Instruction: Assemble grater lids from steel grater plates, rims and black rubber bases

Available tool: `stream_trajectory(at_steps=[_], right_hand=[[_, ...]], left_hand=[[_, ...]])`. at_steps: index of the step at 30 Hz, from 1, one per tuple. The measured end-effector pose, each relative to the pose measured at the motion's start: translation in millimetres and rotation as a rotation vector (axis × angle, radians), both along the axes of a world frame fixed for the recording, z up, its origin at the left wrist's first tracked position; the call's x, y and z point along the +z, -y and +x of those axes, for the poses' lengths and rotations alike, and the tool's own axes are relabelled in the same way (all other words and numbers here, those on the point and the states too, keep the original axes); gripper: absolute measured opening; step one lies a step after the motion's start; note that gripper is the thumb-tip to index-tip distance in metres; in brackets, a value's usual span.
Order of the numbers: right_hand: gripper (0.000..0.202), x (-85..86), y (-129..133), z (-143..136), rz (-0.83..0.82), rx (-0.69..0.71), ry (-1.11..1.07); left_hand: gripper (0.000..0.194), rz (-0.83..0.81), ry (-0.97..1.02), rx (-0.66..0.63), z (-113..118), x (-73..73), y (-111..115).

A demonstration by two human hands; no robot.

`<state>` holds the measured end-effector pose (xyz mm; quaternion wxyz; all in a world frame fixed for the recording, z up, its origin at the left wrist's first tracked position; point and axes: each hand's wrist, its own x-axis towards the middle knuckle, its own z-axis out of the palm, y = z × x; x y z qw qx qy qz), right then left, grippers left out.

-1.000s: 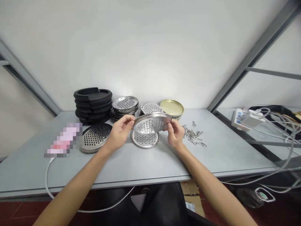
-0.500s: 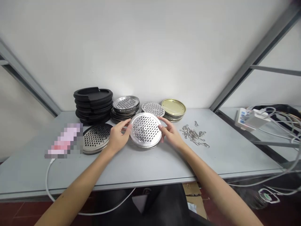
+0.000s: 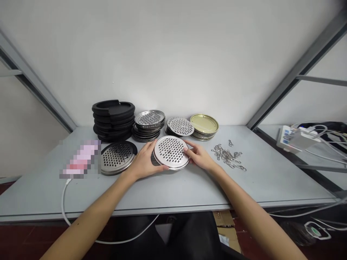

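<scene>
A round silver metal tin with a slotted top is held slightly tilted toward me over the table. My left hand curves round its left side, the thumb along the near rim. At the right rim, my right hand grips it with the thumb on the slotted face and fingers beneath. Another slotted metal tin lies left of my left hand, with a black ring around its far side. Behind the held tin are slotted discs, a stack of silver slotted pieces and gold-coloured round trays.
Black ring-shaped holders are stacked at the back left. Small metal clips lie in a loose pile on the right. A blurred-out pink item with a white cable sits left. A power strip stands beyond the right frame post.
My left hand has shifted its hold, its thumb moving from the tin's upper face to the near rim. The tin has tipped flatter. The view has shifted a little.
</scene>
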<state>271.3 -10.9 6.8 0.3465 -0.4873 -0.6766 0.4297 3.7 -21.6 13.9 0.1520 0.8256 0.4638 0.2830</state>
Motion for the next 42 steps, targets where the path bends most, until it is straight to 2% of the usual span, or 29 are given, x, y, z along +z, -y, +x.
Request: stream_trajectory(at_steps=[7,12,19,26,31,34,42], right_hand=[[0.084,-3.6,-1,6,0.139,0.097,0.155],[0.104,-7.2,-4,12,0.124,0.173,0.111],[0.114,-0.5,-4,15,0.098,0.199,0.077],[0.106,-5.8,-6,18,0.179,0.19,0.128],[0.103,-3.2,-9,20,0.362,0.123,0.228],[0.103,-2.4,-11,23,0.44,0.14,0.311],[0.104,-1.1,-12,25,0.424,0.188,0.284]], left_hand=[[0.103,0.035,0.007,0.039,0,-2.4,2],[0.1,0.033,0.03,0.056,0,-0.9,1],[0.101,0.0,0.017,0.037,0,-5.3,2],[0.108,-0.01,-0.02,0.005,-1,-7.1,-1],[0.107,-0.033,-0.005,-0.03,0,-5.4,-1],[0.107,-0.051,-0.003,-0.026,1,-7.2,0],[0.108,-0.053,-0.015,-0.02,3,-14.4,-1]])
